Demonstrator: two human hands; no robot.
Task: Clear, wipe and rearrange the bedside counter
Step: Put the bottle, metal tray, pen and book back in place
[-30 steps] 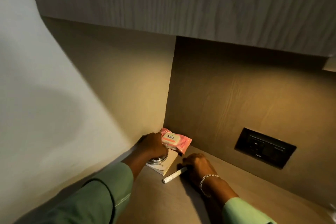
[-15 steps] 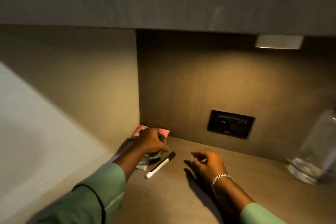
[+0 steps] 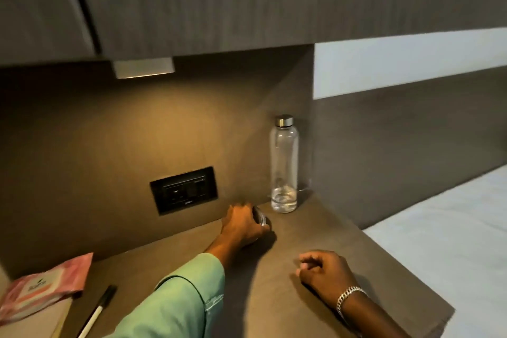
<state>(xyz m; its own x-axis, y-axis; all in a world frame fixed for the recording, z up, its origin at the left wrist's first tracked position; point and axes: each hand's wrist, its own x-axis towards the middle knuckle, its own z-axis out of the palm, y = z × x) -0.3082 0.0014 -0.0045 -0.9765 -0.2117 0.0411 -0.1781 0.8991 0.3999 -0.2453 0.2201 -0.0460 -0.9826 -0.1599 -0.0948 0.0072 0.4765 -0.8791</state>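
My left hand (image 3: 242, 226) reaches across the brown counter (image 3: 315, 228) and is closed over a small round metal-rimmed object (image 3: 260, 217), held low near the back wall. A clear glass bottle (image 3: 284, 164) with a steel cap stands upright in the back right corner, just right of that hand. My right hand (image 3: 325, 271), wearing a silver bracelet, rests loosely curled on the counter with nothing in it. At the far left lie a pink wipes pack (image 3: 45, 287) on a pale notebook (image 3: 41, 322), and a black-capped white marker (image 3: 97, 311) beside them.
A black socket plate (image 3: 183, 189) is set in the back wall. Dark cabinets (image 3: 192, 0) with a strip light (image 3: 144, 68) hang low over the counter. A bed with a light sheet (image 3: 450, 241) borders the counter's right edge.
My left hand has carried the small round object from the left corner, off the notebook, rightward toward the bottle. My right hand let go of the marker and moved right. The view swung right.
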